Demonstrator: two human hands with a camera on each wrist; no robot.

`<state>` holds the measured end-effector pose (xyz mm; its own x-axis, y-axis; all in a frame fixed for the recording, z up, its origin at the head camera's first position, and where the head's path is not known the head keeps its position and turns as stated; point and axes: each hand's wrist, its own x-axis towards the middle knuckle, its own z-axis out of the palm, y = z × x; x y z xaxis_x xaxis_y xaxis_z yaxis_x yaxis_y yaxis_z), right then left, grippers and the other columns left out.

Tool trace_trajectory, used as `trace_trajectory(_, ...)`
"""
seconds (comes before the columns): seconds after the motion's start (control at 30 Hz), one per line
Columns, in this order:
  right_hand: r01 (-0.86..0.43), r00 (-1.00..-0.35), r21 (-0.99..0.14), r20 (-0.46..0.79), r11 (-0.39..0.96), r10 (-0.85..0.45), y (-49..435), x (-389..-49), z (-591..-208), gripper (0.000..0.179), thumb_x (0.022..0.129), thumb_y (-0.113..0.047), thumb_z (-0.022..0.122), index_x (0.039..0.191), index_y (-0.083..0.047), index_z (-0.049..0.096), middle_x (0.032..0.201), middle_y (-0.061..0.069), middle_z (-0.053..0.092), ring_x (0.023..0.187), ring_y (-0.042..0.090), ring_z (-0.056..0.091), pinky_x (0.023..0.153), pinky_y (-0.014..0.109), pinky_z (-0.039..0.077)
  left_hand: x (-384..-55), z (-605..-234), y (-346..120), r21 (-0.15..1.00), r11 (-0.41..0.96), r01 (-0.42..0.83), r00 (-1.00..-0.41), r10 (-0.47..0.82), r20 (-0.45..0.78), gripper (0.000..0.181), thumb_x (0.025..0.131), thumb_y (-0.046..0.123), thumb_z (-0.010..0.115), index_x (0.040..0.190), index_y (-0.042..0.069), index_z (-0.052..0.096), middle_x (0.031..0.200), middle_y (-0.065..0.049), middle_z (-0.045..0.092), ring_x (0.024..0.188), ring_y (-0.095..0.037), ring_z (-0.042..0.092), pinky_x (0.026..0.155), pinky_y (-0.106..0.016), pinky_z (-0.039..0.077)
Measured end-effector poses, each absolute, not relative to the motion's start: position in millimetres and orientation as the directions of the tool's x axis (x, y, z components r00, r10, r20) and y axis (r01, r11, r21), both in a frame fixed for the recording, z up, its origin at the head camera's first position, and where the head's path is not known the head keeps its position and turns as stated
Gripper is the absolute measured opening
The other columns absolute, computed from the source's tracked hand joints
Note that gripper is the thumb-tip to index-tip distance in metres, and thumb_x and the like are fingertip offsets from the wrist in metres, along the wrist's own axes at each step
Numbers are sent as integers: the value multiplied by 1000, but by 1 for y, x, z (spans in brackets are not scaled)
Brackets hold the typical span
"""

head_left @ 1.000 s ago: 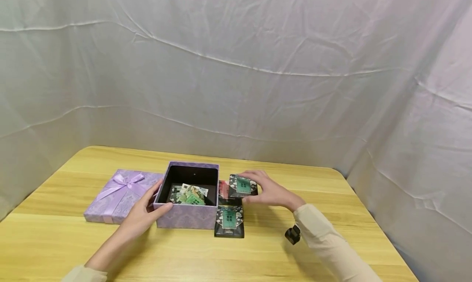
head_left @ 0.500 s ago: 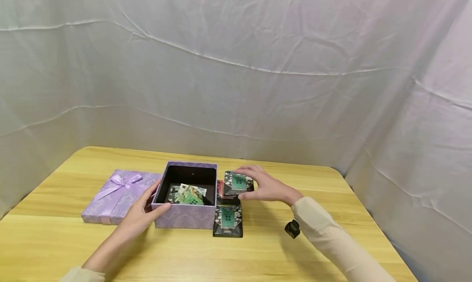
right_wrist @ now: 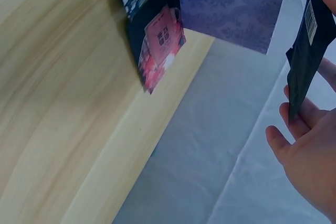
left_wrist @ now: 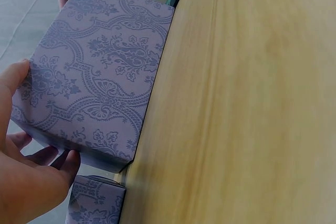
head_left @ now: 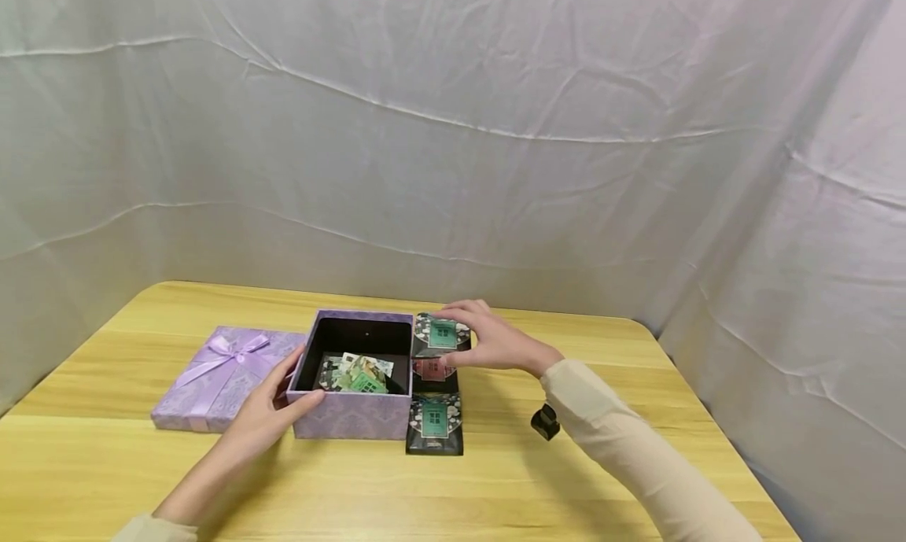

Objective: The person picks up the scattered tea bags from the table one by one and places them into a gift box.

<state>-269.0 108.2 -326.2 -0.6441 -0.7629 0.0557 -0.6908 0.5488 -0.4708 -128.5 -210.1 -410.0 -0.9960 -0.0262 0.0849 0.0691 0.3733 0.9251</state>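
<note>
My left hand (head_left: pixel 265 408) holds the near left corner of a purple patterned gift box (head_left: pixel 354 414), thumb on the front rim and fingers along its left side. The box stands upright and uncovered, with several small packets (head_left: pixel 364 375) lying on its dark floor. To its right, my right hand (head_left: pixel 499 341) pinches a black flat sachet (head_left: pixel 442 333) with a green label. In the right wrist view the sachet's dark back (right_wrist: pixel 307 51) with a barcode faces the camera, raised off the table. Below it on the table lie a red-labelled sachet (head_left: pixel 435 374) and a green-labelled sachet (head_left: pixel 435 424).
A purple lid (head_left: pixel 212 381) with a ribbon bow lies flat left of the box, close to my left hand. A small black object (head_left: pixel 545 422) sits at the right sleeve. The wooden table (head_left: pixel 340 495) ends before a pale hanging cloth (head_left: pixel 453 133).
My right hand has moved left and away from me with the green-labelled sachet, uncovering more of the red-labelled one. The left hand keeps its hold on the box.
</note>
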Motion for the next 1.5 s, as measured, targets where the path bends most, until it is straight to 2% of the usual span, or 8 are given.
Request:
trace_trajectory(0.4, -697, -618, -492, 44, 522, -785, 74, -265, -330, 69, 84, -42, 70, 145, -22, 46, 148, 7, 37, 130, 23, 31, 101, 52, 36, -127, -410, -211, 930, 359, 73, -996, -24, 88, 79, 94, 22, 65, 156, 10, 16, 148, -31, 31, 126, -44, 44, 87, -16, 41)
trace_trajectory(0.5, -696, -613, -496, 33, 519, -790, 65, -263, -332, 66, 85, -41, 69, 144, -23, 46, 149, 6, 36, 132, 22, 30, 102, 51, 35, -127, -410, -211, 927, 368, 72, -996, -24, 87, 79, 94, 22, 65, 156, 10, 16, 148, -31, 31, 127, -43, 43, 90, -20, 41)
trace_trajectory(0.67, -695, -608, -506, 34, 511, -793, 52, -258, -333, 65, 86, -40, 69, 145, -23, 46, 150, 5, 34, 134, 21, 27, 104, 50, 34, -127, -409, -210, 924, 376, 73, -996, -29, 90, 79, 94, 23, 65, 155, 9, 17, 148, -30, 32, 127, -43, 44, 97, -34, 41)
trace_trajectory(0.73, -693, -611, -510, 42, 509, -790, 48, -257, -332, 64, 86, -40, 69, 144, -24, 47, 150, 3, 34, 133, 19, 28, 103, 49, 35, -127, -409, -210, 924, 374, 75, -995, -30, 93, 79, 94, 23, 65, 155, 9, 17, 148, -30, 32, 127, -43, 44, 96, -32, 41)
trace_trajectory(0.87, -702, -607, -509, 60, 499, -792, 40, -256, -331, 64, 85, -42, 70, 143, -25, 48, 149, 0, 35, 131, 18, 30, 102, 46, 36, -127, -408, -209, 930, 359, 82, -995, -28, 99, 79, 94, 22, 64, 155, 8, 17, 147, -31, 32, 127, -43, 43, 91, -18, 40)
trace_trajectory(0.97, -707, -599, -507, 60, 493, -798, 35, -256, -332, 65, 85, -43, 69, 143, -26, 47, 150, -1, 35, 133, 18, 29, 103, 47, 35, -127, -408, -209, 932, 352, 82, -995, -27, 98, 78, 94, 21, 64, 155, 8, 17, 147, -32, 31, 128, -44, 42, 88, -13, 38)
trace_trajectory(1.23, -707, -580, -514, 30, 485, -814, 25, -256, -337, 66, 86, -43, 68, 146, -26, 45, 152, 3, 33, 138, 20, 24, 107, 51, 30, -127, -408, -207, 936, 342, 85, -995, -18, 97, 78, 95, 21, 64, 155, 8, 16, 147, -32, 32, 128, -43, 42, 87, -14, 38)
trace_trajectory(1.5, -677, -595, -549, 18, 490, -803, 16, -254, -338, 66, 86, -44, 69, 145, -27, 45, 152, 2, 33, 138, 20, 25, 107, 52, 30, -129, -407, -205, 940, 328, 90, -995, -8, 98, 78, 95, 21, 63, 155, 8, 16, 147, -31, 33, 128, -41, 42, 87, -15, 39)
